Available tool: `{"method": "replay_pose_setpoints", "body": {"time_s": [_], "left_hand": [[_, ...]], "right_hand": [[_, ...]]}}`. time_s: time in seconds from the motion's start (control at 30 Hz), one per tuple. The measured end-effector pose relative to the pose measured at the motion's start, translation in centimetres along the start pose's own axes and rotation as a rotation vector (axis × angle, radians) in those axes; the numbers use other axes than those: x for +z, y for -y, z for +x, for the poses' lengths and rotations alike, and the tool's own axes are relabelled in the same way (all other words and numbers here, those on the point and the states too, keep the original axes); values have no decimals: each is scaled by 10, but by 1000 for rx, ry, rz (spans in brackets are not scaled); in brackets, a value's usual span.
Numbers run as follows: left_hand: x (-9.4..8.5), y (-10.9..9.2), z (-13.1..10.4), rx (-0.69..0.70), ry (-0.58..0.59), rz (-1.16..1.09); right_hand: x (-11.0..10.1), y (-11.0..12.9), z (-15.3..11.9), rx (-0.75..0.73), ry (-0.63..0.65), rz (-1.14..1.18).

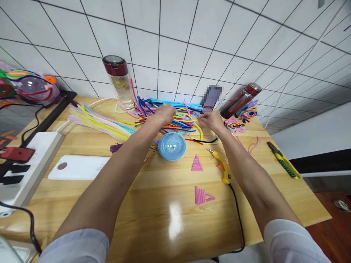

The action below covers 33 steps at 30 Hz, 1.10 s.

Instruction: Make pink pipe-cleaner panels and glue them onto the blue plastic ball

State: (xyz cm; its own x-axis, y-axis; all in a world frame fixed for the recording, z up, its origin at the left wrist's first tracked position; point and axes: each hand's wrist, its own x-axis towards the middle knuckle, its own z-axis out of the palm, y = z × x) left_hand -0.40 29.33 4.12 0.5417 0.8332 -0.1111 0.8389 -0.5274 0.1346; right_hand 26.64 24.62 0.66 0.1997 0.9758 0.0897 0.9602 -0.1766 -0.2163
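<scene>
A heap of many-coloured pipe cleaners (181,126) lies along the back of the wooden table. My left hand (164,114) reaches into its middle from above, fingers curled down; what they grip, if anything, is hidden. At the heap's right end, my right hand (212,120) is closed in a pinch with its fingertips among the stems; I cannot make out what is between them. In front of the heap stands a round blue dome-shaped piece (172,147). Two flat pink striped pieces, an upper triangle (196,163) and a lower piece (201,196), lie nearer me.
A yellow glue gun (223,168) with a black cord lies beside my right forearm. Behind stand a glass bottle (119,86), a phone (212,98) and a red flask (242,99). Pliers (283,160) lie far right; a white power strip (30,171) and white slab (78,167) lie left.
</scene>
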Motion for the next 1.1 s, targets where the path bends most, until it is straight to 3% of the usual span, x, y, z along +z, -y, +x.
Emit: {"method": "replay_pose_setpoints", "body": {"time_s": [0.2, 0.4, 0.57, 0.67, 0.77, 1.0, 1.1], "left_hand": [[3, 5, 1, -23, -23, -131], [8, 4, -2, -39, -172, -106], [6, 5, 13, -21, -61, -37], [3, 7, 19, -34, -15, -24], [1, 10, 20, -31, 8, -34], [7, 23, 15, 29, 13, -113], [10, 24, 12, 46, 21, -123]], "right_hand": [[3, -2, -1, 105, -75, -46], [-5, -10, 14, 119, -104, -57], [-4, -17, 22, -3, 84, -88], [0, -16, 19, -31, 121, -68], [-1, -14, 18, -56, 89, -35], [-3, 3, 30, -48, -123, 148], [1, 15, 34, -100, -74, 150]]}}
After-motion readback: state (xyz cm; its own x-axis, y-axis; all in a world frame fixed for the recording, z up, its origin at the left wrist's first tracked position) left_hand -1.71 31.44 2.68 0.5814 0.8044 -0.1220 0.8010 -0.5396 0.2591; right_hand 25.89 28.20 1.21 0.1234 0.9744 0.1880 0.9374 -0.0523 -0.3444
